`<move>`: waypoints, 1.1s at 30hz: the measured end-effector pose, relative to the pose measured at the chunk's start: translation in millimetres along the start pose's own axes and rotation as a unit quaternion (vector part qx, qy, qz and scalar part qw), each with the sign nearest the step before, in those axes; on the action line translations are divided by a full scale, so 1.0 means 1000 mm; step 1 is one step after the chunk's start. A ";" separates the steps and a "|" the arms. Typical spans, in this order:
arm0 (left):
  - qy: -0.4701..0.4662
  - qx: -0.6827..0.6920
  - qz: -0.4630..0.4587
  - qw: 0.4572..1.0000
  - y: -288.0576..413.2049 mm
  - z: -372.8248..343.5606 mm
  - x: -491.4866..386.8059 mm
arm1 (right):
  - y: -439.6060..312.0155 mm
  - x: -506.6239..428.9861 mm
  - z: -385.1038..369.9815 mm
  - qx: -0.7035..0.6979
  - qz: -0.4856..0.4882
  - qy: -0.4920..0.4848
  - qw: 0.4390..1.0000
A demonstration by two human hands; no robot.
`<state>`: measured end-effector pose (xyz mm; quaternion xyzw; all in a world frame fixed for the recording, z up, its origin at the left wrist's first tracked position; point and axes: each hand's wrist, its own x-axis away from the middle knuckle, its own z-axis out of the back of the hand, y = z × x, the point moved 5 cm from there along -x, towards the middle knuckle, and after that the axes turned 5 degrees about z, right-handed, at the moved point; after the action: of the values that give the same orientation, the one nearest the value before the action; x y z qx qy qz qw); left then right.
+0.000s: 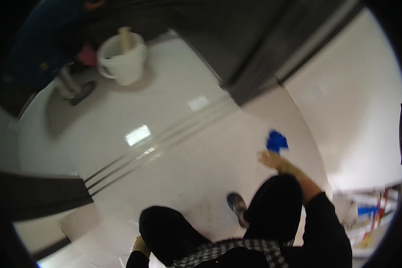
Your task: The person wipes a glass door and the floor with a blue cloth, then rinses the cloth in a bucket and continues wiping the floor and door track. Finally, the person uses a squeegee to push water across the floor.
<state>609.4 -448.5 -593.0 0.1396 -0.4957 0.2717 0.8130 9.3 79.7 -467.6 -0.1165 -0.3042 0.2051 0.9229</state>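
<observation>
My right hand, in a tan glove, reaches past my right knee over the pale tiled floor. Just beyond it is a crumpled blue cloth or similar soft piece. The hand's edge meets the blue piece in the picture, but blur hides whether the fingers grip it. Low beside my left knee is my left hand, also gloved in tan. The knee and sleeve cover most of it, and its fingers are hidden.
Sliding-door tracks cross the floor between dark frames. Beyond them stands a white bucket with a wooden-looking stick, near a crouching person in dark clothes. A white wall rises at right; cluttered items lie behind it.
</observation>
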 end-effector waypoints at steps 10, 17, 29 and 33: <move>0.036 0.092 0.102 0.990 -0.055 0.070 0.005 | 0.199 0.010 0.037 -0.098 -0.306 0.173 0.931; 0.258 0.124 0.159 0.945 -0.108 0.182 0.089 | 0.255 -0.091 -0.059 -0.205 -0.338 0.214 0.893; 0.120 0.256 0.093 0.955 -0.037 0.107 -0.002 | 0.003 -0.059 0.117 -0.243 -0.087 0.375 0.890; 0.023 0.244 0.069 0.967 -0.057 0.043 -0.050 | -0.051 -0.103 0.154 -0.271 -0.080 0.270 0.921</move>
<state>593.6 -531.2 -614.3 0.2930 -0.4042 0.4431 0.7446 -144.3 2.1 -382.3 -0.3886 -0.0962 0.0014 0.9164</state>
